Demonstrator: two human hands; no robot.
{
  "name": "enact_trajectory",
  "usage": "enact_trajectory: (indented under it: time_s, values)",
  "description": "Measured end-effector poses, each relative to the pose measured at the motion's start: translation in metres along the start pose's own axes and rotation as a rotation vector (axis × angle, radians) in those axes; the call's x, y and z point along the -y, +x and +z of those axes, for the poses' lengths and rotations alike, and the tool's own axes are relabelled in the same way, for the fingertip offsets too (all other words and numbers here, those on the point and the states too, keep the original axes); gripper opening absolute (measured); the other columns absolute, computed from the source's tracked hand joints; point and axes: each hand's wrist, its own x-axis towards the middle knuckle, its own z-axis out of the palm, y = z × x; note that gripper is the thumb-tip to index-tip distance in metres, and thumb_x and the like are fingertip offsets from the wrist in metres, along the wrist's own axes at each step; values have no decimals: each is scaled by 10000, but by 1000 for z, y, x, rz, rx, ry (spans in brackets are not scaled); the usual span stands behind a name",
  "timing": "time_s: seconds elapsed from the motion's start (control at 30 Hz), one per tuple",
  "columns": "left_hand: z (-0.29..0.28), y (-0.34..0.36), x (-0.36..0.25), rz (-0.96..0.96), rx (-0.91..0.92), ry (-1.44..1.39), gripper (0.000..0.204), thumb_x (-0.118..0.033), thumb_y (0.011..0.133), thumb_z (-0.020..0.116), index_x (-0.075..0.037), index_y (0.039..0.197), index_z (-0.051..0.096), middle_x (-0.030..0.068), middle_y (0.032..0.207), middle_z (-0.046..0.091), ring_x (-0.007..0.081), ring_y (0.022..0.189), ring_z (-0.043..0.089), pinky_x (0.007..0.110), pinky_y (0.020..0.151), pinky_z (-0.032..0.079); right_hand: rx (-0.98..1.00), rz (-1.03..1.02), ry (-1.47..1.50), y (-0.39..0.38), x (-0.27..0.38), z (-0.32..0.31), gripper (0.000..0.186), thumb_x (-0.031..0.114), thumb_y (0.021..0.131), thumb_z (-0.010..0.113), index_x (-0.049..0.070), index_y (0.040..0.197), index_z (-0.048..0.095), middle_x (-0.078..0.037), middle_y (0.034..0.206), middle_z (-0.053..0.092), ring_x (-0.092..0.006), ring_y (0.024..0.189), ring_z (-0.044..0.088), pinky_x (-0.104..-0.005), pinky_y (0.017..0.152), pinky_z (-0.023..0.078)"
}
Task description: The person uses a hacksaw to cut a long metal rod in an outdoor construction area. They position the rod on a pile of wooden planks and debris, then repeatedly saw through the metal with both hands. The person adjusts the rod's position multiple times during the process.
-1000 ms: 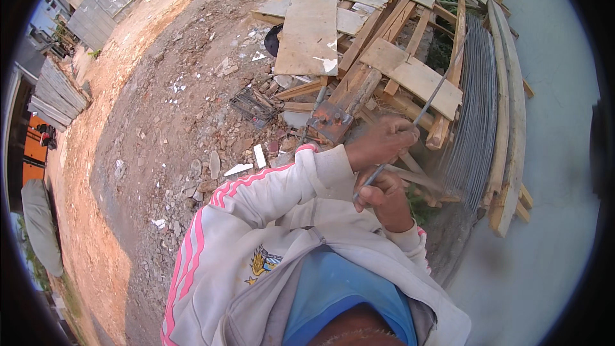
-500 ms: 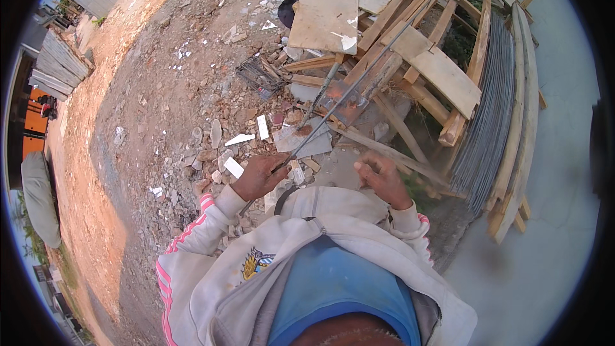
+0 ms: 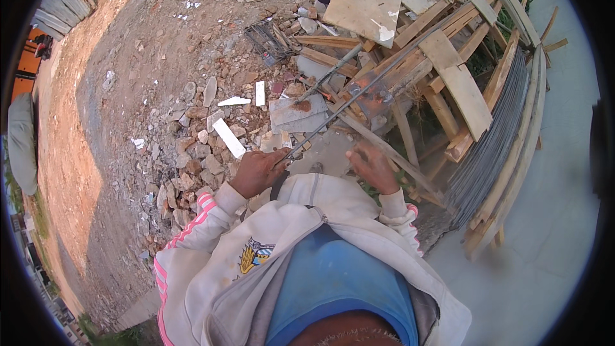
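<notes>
One rod: long thin steel rod (image 3: 365, 90) slants from the timber pile (image 3: 442, 64) down to the person.
Left hand (image 3: 257, 172): grip closed around the rod's near end.
Right hand (image 3: 373, 168): blurred, fingers loose, holding nothing.
Ground: rubble (image 3: 192, 141) underneath.

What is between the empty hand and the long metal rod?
Nothing visible. The left hand grips the rod's near end. The right hand hangs open beside it, apart from the rod, with only rubble ground and a wooden slat underneath.
</notes>
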Motion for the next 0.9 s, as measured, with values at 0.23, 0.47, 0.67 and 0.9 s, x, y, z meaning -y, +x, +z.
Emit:
enact_trajectory:
  time_s: [0.23,0.47,0.67,0.9]
  values:
    - [16,-33,36,-352,-24,-216,199,-232,917,639,-67,1023,665,163,829,678,355,728,663,440,648,514,-20,3,-244,14,-29,30,297,307,907,680,26,840,613,-173,723,620,-395,684,611,-448,604,460]
    - [7,-53,57,-408,-142,-355,211,-244,921,657,-35,912,687,158,714,641,278,595,599,383,565,456,214,126,-273,71,-62,85,321,361,886,669,42,870,635,-190,775,643,-394,740,636,-473,650,478]
    - [-9,-70,103,-445,-105,-486,290,-298,871,731,-36,778,649,120,603,573,297,524,561,384,525,431,90,22,-606,188,-124,159,364,385,850,673,58,1011,683,-196,940,696,-340,874,696,-453,764,541]
    - [1,-73,184,-471,-293,-500,331,-293,886,706,-34,701,615,109,561,516,293,483,529,388,481,402,-106,178,-998,369,-222,205,327,301,842,654,107,1102,690,-154,1062,660,-382,972,655,-526,823,540]
